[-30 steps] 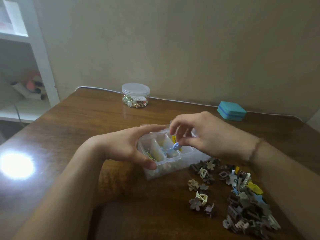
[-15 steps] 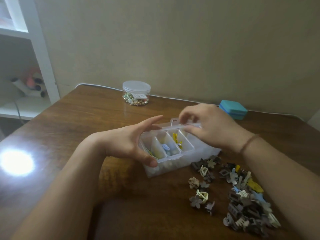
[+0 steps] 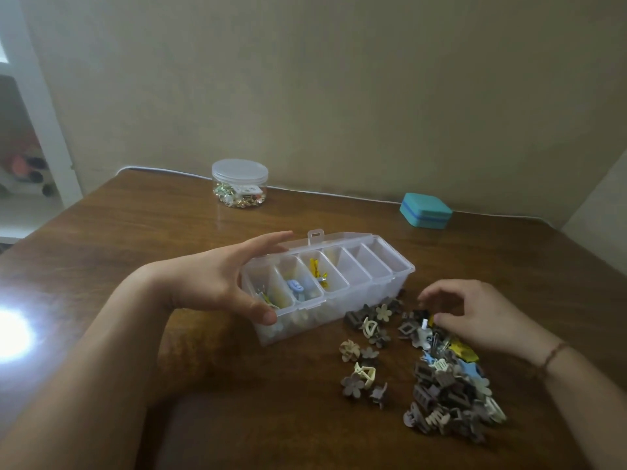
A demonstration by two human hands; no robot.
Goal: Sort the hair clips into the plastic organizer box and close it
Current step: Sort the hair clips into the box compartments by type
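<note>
A clear plastic organizer box (image 3: pixel 373 283) with several compartments lies open mid-table, its lid (image 3: pixel 325 239) tipped back. A blue clip (image 3: pixel 295 286) and a yellow clip (image 3: pixel 317 271) lie in two of its left compartments. My left hand (image 3: pixel 210 283) holds the box's left end, thumb on the front corner and fingers on the back edge. A pile of hair clips (image 3: pixel 448 391), mostly grey, brown and cream, lies right of the box. My right hand (image 3: pixel 475 313) hovers over the pile's top with curled fingers, fingertips among the clips; a grip is not clear.
A few loose flower clips (image 3: pixel 359 378) lie in front of the box. A round clear jar (image 3: pixel 240 183) of small items and a teal case (image 3: pixel 425 210) stand along the far table edge. A white shelf unit (image 3: pixel 37 96) is at the left.
My right hand dropped the blue clip into a compartment, touched the lid at the back, then moved down to the pile. My left hand stayed on the box.
</note>
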